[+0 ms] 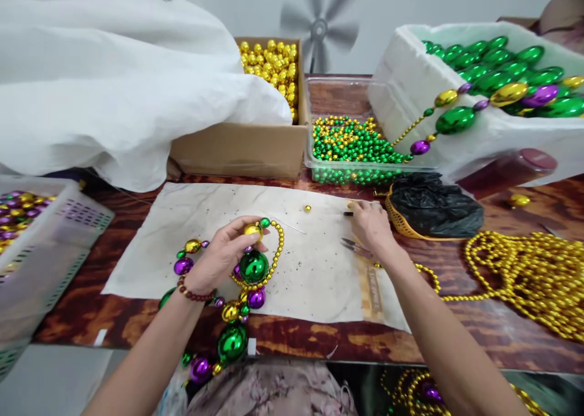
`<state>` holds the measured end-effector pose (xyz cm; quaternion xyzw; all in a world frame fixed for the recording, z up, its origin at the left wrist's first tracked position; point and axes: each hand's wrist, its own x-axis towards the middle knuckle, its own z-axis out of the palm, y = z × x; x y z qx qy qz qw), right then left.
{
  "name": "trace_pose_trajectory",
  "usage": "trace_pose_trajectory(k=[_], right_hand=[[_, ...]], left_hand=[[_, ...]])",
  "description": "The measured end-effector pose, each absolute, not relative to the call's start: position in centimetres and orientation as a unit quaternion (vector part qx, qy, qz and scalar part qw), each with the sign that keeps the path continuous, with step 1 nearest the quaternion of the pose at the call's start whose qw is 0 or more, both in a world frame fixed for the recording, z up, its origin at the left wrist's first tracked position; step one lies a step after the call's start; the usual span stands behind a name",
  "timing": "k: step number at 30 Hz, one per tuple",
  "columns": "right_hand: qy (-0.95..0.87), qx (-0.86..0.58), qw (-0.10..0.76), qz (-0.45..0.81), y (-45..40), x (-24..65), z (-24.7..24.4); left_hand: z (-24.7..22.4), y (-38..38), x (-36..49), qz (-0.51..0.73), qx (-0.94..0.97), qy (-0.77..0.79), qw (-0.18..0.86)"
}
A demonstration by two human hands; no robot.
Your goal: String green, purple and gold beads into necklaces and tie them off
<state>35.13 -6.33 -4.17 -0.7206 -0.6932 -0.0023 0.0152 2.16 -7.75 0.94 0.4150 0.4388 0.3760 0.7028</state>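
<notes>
My left hand (228,252) pinches a gold bead (252,232) on a strand of green, purple and gold beads, which drapes over the near table edge. Below its fingers hangs a large green ball (253,266), with a loop of small gold beads (280,246) beside it. A thin pale line (292,226) runs out from the strand over the white sheet (314,270). At the sheet's right side, my right hand (371,224) is closed around a small dark-ended tool (348,213), mostly hidden. Thin metal-tipped tweezers or snips (356,246) lie just below that hand.
A clear bin (314,163) of green and gold beads stands behind the sheet, between a cardboard box (246,151) and a foam box (410,75). At right are a black-lined basket (433,206) and piled gold strands (524,276). A bead crate (82,221) stands left.
</notes>
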Motion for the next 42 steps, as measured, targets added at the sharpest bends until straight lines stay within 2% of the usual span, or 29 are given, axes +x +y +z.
trace_pose_trajectory(k=[2,4,6,8,13,17,21,25,33,38,42], right_hand=[[-0.712,-0.691,0.098,0.073,-7.0,32.5,-3.0],[-0.739,-0.599,0.196,0.240,-8.0,29.2,-1.7],[-0.731,-0.481,0.252,0.413,-9.0,26.0,-0.7],[-0.689,-0.422,0.296,0.509,-10.1,23.4,0.0],[-0.562,-0.451,0.389,0.574,-11.7,20.8,1.8],[-0.461,-0.421,0.451,0.638,-12.1,19.8,3.8],[-0.412,-0.392,0.499,0.653,-12.3,18.2,5.4],[-0.389,-0.374,0.562,0.627,-12.8,17.1,6.7],[-0.422,-0.358,0.602,0.576,-15.6,17.7,10.6],[-0.493,-0.361,0.582,0.537,-17.7,19.6,13.0],[-0.570,-0.407,0.592,0.399,-18.7,22.2,13.4]], left_hand=[[1.5,-7.7,2.2,0.385,0.439,0.426,0.692],[2.1,-7.7,2.2,0.388,0.472,0.409,0.678],[2.8,-7.9,2.3,0.390,0.509,0.397,0.657],[3.3,-8.1,2.3,0.392,0.543,0.388,0.633],[3.5,-8.7,0.8,0.407,0.578,0.379,0.597],[2.3,-9.3,-1.4,0.388,0.582,0.412,0.584],[1.9,-10.1,-3.2,0.332,0.614,0.397,0.596],[4.4,-10.7,-3.8,0.266,0.659,0.341,0.616],[12.9,-10.1,-2.6,0.332,0.702,0.281,0.563],[18.6,-11.2,-0.7,0.371,0.692,0.282,0.552],[22.5,-12.3,1.6,0.432,0.674,0.230,0.554]])
